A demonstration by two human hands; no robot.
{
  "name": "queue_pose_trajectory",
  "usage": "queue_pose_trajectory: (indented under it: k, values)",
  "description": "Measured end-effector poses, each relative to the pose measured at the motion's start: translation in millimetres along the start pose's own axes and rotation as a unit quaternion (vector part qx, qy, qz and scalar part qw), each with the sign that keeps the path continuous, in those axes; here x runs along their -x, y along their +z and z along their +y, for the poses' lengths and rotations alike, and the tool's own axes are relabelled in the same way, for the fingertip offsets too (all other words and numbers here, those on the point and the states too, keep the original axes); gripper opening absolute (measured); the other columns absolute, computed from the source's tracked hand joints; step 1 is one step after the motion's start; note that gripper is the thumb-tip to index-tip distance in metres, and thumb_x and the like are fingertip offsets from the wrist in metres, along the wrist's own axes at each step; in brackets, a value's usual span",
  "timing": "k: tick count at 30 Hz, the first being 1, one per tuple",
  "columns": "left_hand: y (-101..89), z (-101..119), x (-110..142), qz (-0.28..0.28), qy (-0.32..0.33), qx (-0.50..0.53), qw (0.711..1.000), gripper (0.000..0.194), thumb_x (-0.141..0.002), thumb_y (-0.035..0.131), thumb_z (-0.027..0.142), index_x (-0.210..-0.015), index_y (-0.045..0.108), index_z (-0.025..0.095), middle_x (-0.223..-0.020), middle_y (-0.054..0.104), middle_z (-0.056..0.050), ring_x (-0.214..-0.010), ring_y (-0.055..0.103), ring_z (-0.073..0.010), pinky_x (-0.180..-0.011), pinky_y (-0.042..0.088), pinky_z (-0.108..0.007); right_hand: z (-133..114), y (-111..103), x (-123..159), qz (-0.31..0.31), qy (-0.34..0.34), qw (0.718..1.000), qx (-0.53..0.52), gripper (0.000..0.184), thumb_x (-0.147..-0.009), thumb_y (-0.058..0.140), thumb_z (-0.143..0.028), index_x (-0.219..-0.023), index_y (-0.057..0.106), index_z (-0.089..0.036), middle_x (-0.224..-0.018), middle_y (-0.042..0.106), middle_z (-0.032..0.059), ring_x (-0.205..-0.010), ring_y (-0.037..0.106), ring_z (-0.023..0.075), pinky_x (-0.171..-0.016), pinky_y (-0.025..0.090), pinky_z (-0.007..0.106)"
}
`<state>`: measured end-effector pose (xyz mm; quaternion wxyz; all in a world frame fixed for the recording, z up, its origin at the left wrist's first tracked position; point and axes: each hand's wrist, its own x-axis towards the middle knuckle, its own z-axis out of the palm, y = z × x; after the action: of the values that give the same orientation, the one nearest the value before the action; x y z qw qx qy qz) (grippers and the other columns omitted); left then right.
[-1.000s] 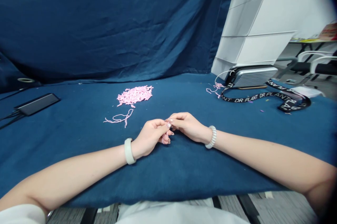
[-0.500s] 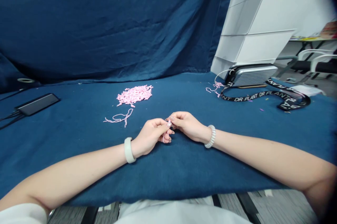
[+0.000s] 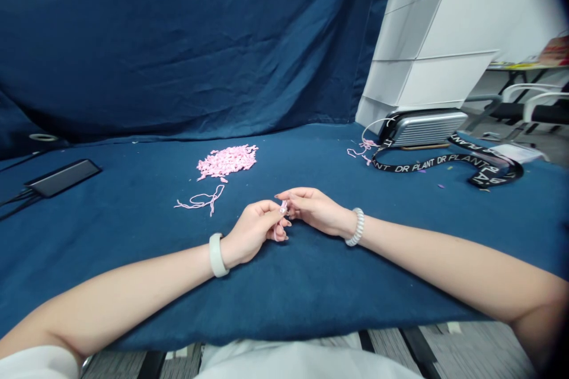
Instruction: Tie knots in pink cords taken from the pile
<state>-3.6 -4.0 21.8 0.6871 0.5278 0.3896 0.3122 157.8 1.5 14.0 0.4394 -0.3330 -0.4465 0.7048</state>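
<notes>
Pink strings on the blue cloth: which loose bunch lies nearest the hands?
The long loose strand, lying alone just in front of the big heap; the other tangle sits far right, beside the silver case.

Route ahead of the hands: pale pink yarn heap is sitting forward-left; black lettered lanyard and ribbed silver case are obstructing forward-right.

On the cloth-covered tabletop, a string heap lies left of centre, with a loose cord just before it. A flat device sits far left. A metal case sits right, a lanyard before it, a drawer unit behind it. The left hand and right hand meet front-centre, a string piece between them.
</notes>
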Motion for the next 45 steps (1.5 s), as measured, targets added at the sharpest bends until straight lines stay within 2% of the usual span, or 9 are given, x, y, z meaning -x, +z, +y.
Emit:
queue_pose_trajectory:
  k: [6, 9, 16, 21, 26, 31, 34, 38, 45]
  values:
    - [-0.1, -1, 0, -0.007, 0.003, -0.004, 1.0, 0.027, -0.07, 0.061, 0.04, -0.072, 0.054, 0.014, -0.061, 0.057, 0.003, -0.046, 0.049, -0.0018, -0.052, 0.049, -0.018, -1, -4, -1, -0.054, 0.002, 0.995, 0.085, 0.04, -0.067, 0.068, -0.032, -0.1, 0.062, -0.011, -0.078, 0.063, 0.0037, -0.063, 0.054, 0.0049, -0.061, 0.04, 0.02]
    - [-0.5, -1, 0, -0.01, 0.0, -0.016, 1.0, 0.025, -0.071, 0.059, 0.038, -0.072, 0.054, 0.014, -0.061, 0.057, 0.002, -0.046, 0.049, -0.0019, -0.052, 0.049, -0.018, 0, -5, -2, -0.067, -0.019, 0.992, 0.107, 0.031, -0.067, 0.068, -0.03, -0.089, 0.065, -0.009, -0.076, 0.061, 0.0027, -0.062, 0.053, 0.0037, -0.06, 0.04, 0.018]
    - [-0.9, 0, -2, -0.016, -0.008, -0.011, 1.0, 0.027, -0.072, 0.057, 0.041, -0.073, 0.054, 0.014, -0.063, 0.057, 0.002, -0.049, 0.05, -0.0016, -0.055, 0.049, -0.018, 2, -2, -1, 0.026, -0.074, 0.985, 0.156, 0.023, -0.067, 0.066, -0.031, -0.07, 0.061, -0.008, -0.065, 0.056, 0.0002, -0.059, 0.048, 0.0036, -0.06, 0.039, 0.018]
    - [-0.7, 1, -4, -0.024, -0.027, 0.006, 0.999, 0.027, -0.071, 0.061, 0.04, -0.079, 0.057, 0.014, -0.074, 0.059, 0.0, -0.059, 0.055, -0.0027, -0.06, 0.049, -0.017, -1, -2, 0, 0.092, -0.137, 0.946, 0.279, 0.023, -0.073, 0.06, -0.033, -0.069, 0.06, -0.01, -0.072, 0.057, 0.0008, -0.065, 0.05, 0.0043, -0.066, 0.04, 0.019]
    - [-4.0, 4, -5, -0.041, -0.057, 0.007, 0.997, 0.027, -0.065, 0.068, 0.035, -0.079, 0.058, 0.014, -0.083, 0.061, -0.003, -0.062, 0.056, -0.003, -0.062, 0.051, -0.018, -2, 1, 3, 0.1, -0.202, 0.898, 0.378, 0.022, -0.078, 0.054, -0.029, -0.065, 0.061, -0.012, -0.075, 0.057, 0.0019, -0.07, 0.052, 0.0052, -0.07, 0.041, 0.019]
    - [-5.0, 9, -5, -0.073, -0.102, -0.004, 0.992, 0.022, -0.065, 0.069, 0.029, -0.074, 0.055, 0.014, -0.071, 0.055, 0.002, -0.062, 0.053, -0.0018, -0.063, 0.051, -0.017, -1, 5, 8, 0.083, -0.267, 0.86, 0.428, 0.02, -0.078, 0.053, -0.023, -0.062, 0.059, -0.012, -0.073, 0.056, 0.0019, -0.07, 0.051, 0.0052, -0.069, 0.041, 0.019]
    - [-4.4, 10, -4, -0.085, -0.078, -0.002, 0.993, 0.023, -0.066, 0.067, 0.032, -0.07, 0.052, 0.014, -0.067, 0.052, 0.005, -0.06, 0.05, -0.0005, -0.065, 0.048, -0.017, 0, 6, 9, 0.096, -0.295, 0.848, 0.43, 0.02, -0.079, 0.052, -0.023, -0.064, 0.059, -0.013, -0.074, 0.055, 0.0019, -0.071, 0.051, 0.0053, -0.069, 0.041, 0.019]
    - [-4.4, 8, -4, -0.07, -0.025, -0.049, 0.996, 0.028, -0.067, 0.066, 0.037, -0.067, 0.051, 0.014, -0.064, 0.052, 0.004, -0.059, 0.048, -0.0011, -0.059, 0.038, -0.015, 0, 4, 8, 0.105, -0.298, 0.846, 0.43, 0.02, -0.08, 0.052, -0.023, -0.064, 0.058, -0.013, -0.074, 0.055, 0.0015, -0.071, 0.051, 0.0051, -0.069, 0.041, 0.019]
    - [-4.1, 10, -1, -0.059, -0.01, -0.065, 0.996, 0.032, -0.066, 0.064, 0.044, -0.07, 0.053, 0.015, -0.071, 0.061, 0.0, -0.058, 0.05, -0.002, -0.058, 0.037, -0.016, -1, 5, 9, 0.116, -0.292, 0.854, 0.414, 0.024, -0.081, 0.051, -0.026, -0.062, 0.055, -0.012, -0.073, 0.054, 0.0012, -0.069, 0.049, 0.0051, -0.068, 0.04, 0.02]
